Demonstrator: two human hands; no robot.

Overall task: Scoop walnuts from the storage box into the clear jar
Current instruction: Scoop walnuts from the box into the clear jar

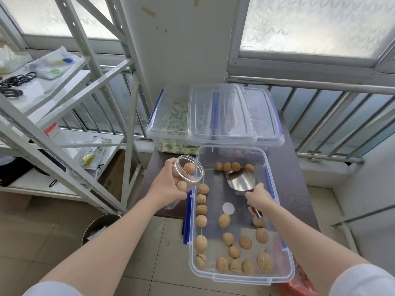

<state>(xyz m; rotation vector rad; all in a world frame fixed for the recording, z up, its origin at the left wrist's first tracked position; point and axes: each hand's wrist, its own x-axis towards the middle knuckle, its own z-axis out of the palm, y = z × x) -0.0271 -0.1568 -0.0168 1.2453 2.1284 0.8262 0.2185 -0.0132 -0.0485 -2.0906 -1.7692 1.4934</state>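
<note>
Walnuts (235, 252) lie scattered over the floor of the box (277, 276), a clear tub with blue clips that stands on a dark table (299, 189). Most sit toward the box's near edge and in a file along its left wall; four more line up by its far wall. A white round sticker (228, 208) shows on the box's floor near the middle.

Above the box's right side, the right hand (257, 198) is wrapped around the handle of the scoop (242, 182), fingers pressed closed on it. The metal bowl of the scoop points toward the far left and looks bare inside.

At the box's left wall, near its far corner, the left hand (168, 184) grips the jar (189, 174), fingers curled round its clear side. The jar is tilted, its open mouth turned toward the box and lying over the box's rim. At least two walnuts show inside it.

Behind the box, at the table's far edge, stand two more tubs (171, 124) with lids on, and a loose lid (220, 116) rests across their tops. The left one holds green and pale pieces.

Left of the table is a white metal shelf (70, 107) with packets and dark loops on it; a round bin (100, 227) stands on the floor tiles by its foot.
</note>
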